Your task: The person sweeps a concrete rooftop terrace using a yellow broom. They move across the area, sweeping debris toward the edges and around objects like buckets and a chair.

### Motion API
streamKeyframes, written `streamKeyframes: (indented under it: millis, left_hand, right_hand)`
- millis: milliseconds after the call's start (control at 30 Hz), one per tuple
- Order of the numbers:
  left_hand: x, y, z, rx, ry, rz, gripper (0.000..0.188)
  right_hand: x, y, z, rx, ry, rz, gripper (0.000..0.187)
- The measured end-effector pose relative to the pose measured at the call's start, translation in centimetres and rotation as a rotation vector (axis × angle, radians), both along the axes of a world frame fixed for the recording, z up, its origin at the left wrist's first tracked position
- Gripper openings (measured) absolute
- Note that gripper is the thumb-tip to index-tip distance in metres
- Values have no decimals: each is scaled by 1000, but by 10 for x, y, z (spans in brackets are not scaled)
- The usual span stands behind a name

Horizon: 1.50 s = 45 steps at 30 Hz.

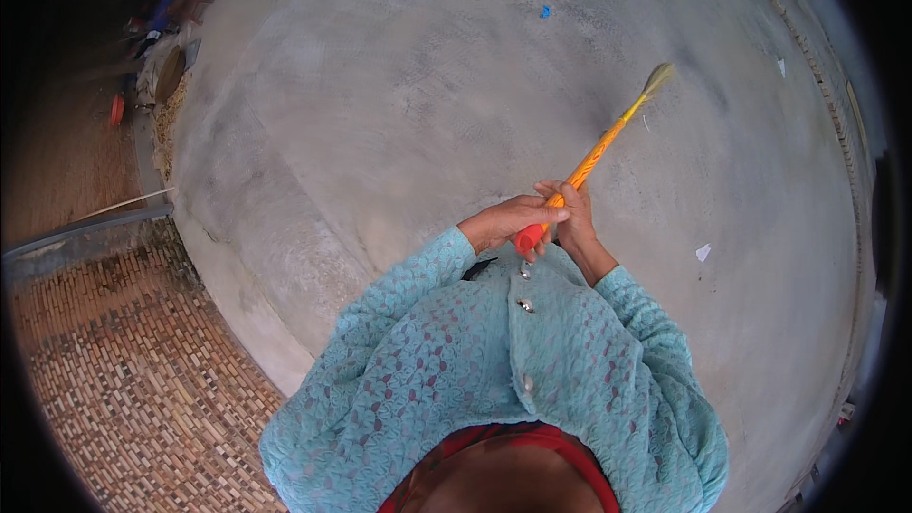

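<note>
A broom with an orange patterned handle slants from my waist out to the upper right. Its red end points back at my body, and pale yellowish bristles show at the far tip. My left hand is closed on the handle just by the red end, thumb lying across it. Close beside it, a little farther up, my right hand wraps the handle. Some fingers of both hands are hidden behind the handle or each other. Light blue lacy sleeves cover both arms.
Grey concrete floor spreads ahead and to both sides. A blue scrap lies far ahead, a white scrap to the right. Brick paving lies at lower left. A round basket-like object and other clutter stand at far left.
</note>
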<state>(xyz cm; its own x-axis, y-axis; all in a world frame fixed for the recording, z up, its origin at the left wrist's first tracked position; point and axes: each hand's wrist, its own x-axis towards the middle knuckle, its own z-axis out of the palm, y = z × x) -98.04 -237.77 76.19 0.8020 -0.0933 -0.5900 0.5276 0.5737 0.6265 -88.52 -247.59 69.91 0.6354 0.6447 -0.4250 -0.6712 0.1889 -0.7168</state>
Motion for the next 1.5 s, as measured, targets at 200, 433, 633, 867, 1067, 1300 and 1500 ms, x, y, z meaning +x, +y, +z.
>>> streamKeyframes:
  millis: [200,433,633,867,1067,1300,1500]
  left_hand:
    - [-45,18,-11,-96,14,212,22]
    - [-109,54,-30,64,88,506,20]
    - [-89,93,-77,200,290,509,22]
    - [-59,65,-92,226,376,245,19]
    - [-17,26,-79,57,240,-86,17]
    - [3,22,-40,-197,46,-25,22]
    - [-43,43,0,-184,93,77,31]
  right_hand:
    - [-20,22,-9,-64,-118,508,54]
    - [19,-27,-69,-278,-282,769,56]
    - [44,-115,-103,-736,-240,617,51]
    - [31,-160,-92,-778,-110,429,49]
    - [15,-174,-92,-744,-43,316,47]
    - [28,-185,-85,-723,-86,245,47]
    - [29,-182,-87,-760,-46,185,44]
